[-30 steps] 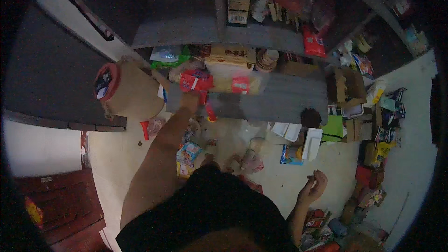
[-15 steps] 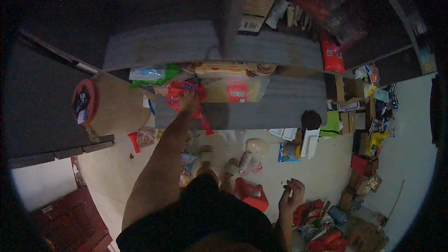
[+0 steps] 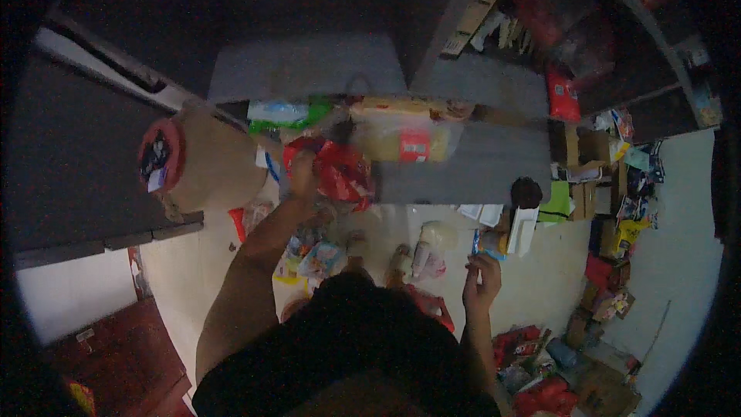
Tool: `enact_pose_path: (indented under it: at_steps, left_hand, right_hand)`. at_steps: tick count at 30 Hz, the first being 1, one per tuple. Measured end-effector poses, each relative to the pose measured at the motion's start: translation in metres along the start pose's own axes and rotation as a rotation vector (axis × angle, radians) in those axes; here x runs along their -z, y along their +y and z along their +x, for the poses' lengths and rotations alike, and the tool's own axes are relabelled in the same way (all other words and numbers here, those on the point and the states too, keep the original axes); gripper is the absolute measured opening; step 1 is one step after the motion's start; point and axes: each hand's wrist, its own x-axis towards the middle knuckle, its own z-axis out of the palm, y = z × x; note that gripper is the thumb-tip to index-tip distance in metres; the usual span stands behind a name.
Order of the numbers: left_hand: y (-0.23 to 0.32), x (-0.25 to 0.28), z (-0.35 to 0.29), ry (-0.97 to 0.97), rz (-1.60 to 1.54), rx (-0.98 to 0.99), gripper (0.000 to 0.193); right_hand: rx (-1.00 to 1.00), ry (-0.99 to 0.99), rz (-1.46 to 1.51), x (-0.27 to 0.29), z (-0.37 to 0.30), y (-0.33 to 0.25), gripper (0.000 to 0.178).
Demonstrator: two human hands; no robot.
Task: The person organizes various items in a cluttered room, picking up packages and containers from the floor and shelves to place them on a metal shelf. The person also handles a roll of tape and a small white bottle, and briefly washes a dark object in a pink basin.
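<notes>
Your left hand [image 3: 302, 176], just left of frame centre, is closed around the edge of a red packet [image 3: 340, 171] lying at the front of the grey shelf [image 3: 471, 161]. Your right hand [image 3: 482, 282], lower right of centre, hangs with fingers loosely curled beside a blue packet [image 3: 488, 243]; whether it grips it, you cannot tell.

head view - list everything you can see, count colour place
red packet: one, red, front edge of the grey shelf, under the left hand
grey shelf: one, grey, across the middle
pale packet: one, yellowish with a red label, on the shelf right of the red packet
tan sack: one, tan with a red end, left of the shelf
floor goods: many, mixed colours, scattered below the shelf and far right
left hand: one, on the red packet
right hand: one, raised, fingers by a small packet, hold unclear
</notes>
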Motion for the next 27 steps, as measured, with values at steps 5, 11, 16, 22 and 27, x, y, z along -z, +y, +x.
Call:
enact_pose_path:
  at_steps: [5,11,16,22,27]
  left_hand:
    - [0.022,0.031,-0.027,0.004,-0.43,0.329,0.013]
    - [0.178,0.148,0.004,-0.019,-0.471,0.153,0.018]
    - [0.273,0.224,0.021,-0.19,-0.626,-0.065,0.016]
    - [0.361,0.215,0.027,-0.291,-0.594,-0.19,0.029]
    - [0.396,0.209,-0.011,0.113,-0.14,-0.635,0.038]
  right_hand:
    - [0.038,-0.073,0.144,-0.017,0.015,0.026,0.015]
    - [-1.104,-0.418,1.29,-0.058,0.016,0.077,0.033]
    - [-0.77,-1.003,1.961,-0.066,0.04,0.018,0.06]
    - [-0.716,-0.845,1.872,-0.024,0.02,0.05,0.06]
    - [-0.663,-0.712,1.909,0.005,0.016,0.058,0.059]
